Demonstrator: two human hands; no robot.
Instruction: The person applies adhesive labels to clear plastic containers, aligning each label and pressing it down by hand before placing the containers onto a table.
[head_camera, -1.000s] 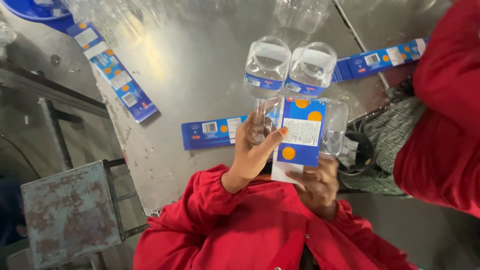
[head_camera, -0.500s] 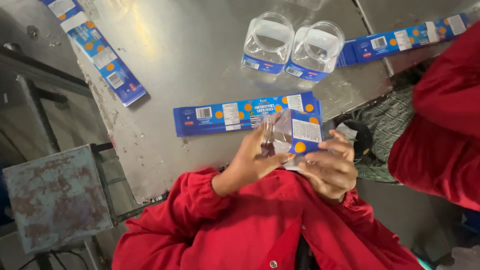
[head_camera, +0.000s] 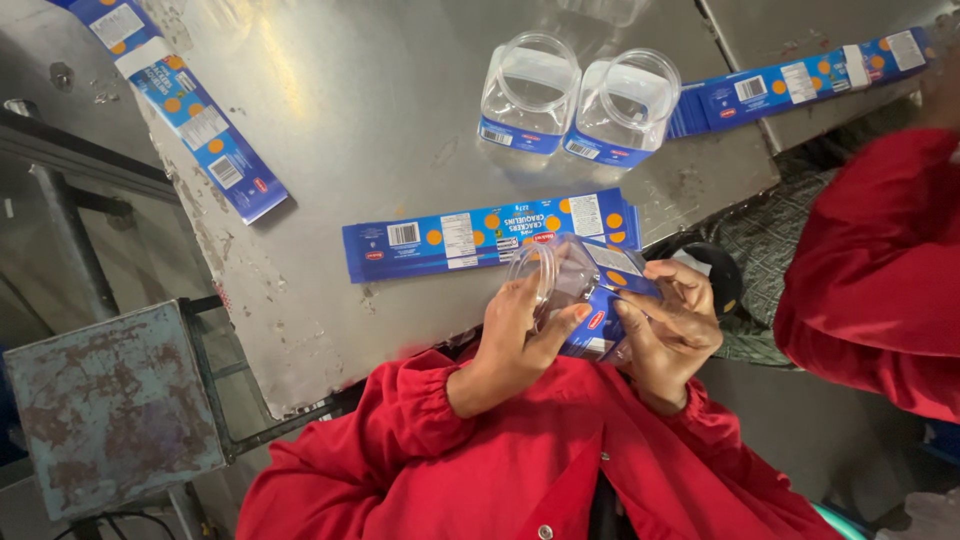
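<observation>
I hold a clear plastic jar (head_camera: 563, 272) on its side over the near edge of the metal table (head_camera: 370, 130). A blue label with orange dots is partly wrapped around it. My left hand (head_camera: 512, 335) grips the jar near its open mouth. On the other side, my right hand (head_camera: 672, 325) presses the label against the jar's body. Just beyond the jar, a flat blue label strip (head_camera: 450, 240) lies on the table.
Two labelled clear jars (head_camera: 527, 95) (head_camera: 622, 105) stand upright at the far side. More blue label strips lie at the far left (head_camera: 190, 120) and far right (head_camera: 790, 85). Another person's red sleeve (head_camera: 880, 270) is at the right. A rusty grey metal box (head_camera: 105, 410) stands lower left.
The jar has come down from an upright hold near the two standing jars towards my body and now lies on its side. The label is further round it.
</observation>
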